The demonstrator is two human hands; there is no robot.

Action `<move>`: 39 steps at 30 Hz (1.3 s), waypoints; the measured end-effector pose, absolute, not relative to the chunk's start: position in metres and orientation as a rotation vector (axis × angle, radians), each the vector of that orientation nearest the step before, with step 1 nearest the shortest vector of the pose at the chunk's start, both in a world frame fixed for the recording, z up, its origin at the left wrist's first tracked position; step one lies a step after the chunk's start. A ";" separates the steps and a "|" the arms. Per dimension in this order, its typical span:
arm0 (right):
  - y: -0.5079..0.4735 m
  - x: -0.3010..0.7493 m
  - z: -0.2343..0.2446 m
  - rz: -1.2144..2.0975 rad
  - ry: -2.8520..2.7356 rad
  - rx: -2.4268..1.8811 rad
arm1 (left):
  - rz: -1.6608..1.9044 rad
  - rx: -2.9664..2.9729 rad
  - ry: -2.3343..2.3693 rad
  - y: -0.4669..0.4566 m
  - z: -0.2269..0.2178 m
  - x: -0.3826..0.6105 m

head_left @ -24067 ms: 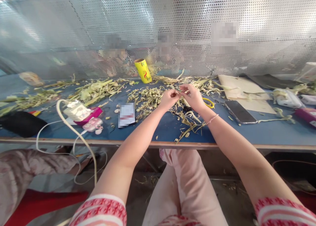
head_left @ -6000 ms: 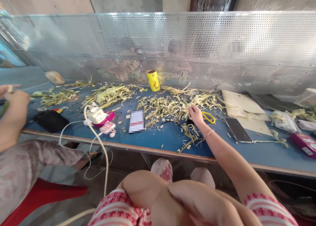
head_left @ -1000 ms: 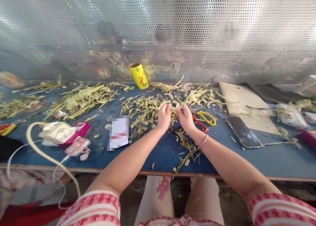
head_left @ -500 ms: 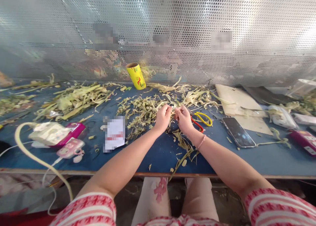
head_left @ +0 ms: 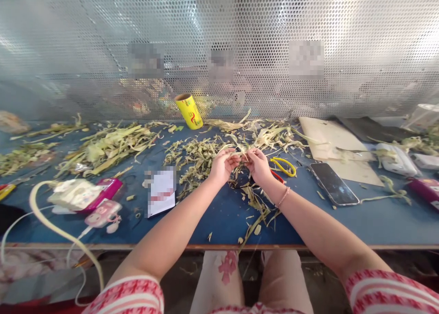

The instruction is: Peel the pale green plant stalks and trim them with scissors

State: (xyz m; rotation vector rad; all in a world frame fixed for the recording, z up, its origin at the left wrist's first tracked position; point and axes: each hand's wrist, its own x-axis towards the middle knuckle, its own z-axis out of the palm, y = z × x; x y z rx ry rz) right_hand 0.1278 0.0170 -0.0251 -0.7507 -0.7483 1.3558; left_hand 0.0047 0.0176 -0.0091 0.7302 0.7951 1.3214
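My left hand (head_left: 223,164) and my right hand (head_left: 256,164) meet above the middle of the blue table, fingertips nearly touching. Between them is a pale dried plant piece (head_left: 243,154), pinched at its two sides; its exact shape is partly hidden by the fingers. A heap of small curled dried plant bits (head_left: 197,153) lies just left of my left hand. Beyond my hands spread long pale dried husks (head_left: 270,136). Scissors with a yellow handle (head_left: 284,166) and a red one lie beside my right hand, partly covered by it. Loose scraps (head_left: 259,208) lie under my right wrist.
A perforated metal screen (head_left: 219,25) closes off the back. A yellow tube (head_left: 190,112) stands before it. Phones (head_left: 334,184) lie right and left of my arms. A leaf pile (head_left: 109,147), a magenta box (head_left: 106,190) and cables are at left; cardboard (head_left: 329,140) is at right.
My fingers have loosened from closed fists to a more extended pinch, showing more of the pale plant piece. The whole view has shifted slightly, so the table sits a little lower.
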 end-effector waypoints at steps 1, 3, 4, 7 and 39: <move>0.017 0.128 -0.025 1.368 -0.734 -0.748 | 1.308 0.715 0.773 0.018 -0.008 0.004; 0.018 0.129 -0.025 1.374 -0.718 -0.750 | 1.282 0.714 0.717 0.019 -0.007 0.001; 0.018 0.130 -0.025 1.369 -0.713 -0.755 | 1.269 0.720 0.689 0.019 -0.006 0.000; 0.018 0.131 -0.024 1.342 -0.716 -0.756 | 1.251 0.755 0.654 0.020 -0.006 -0.001; 0.012 0.131 -0.029 1.080 -1.216 -0.908 | 1.314 1.173 0.920 0.019 -0.018 0.002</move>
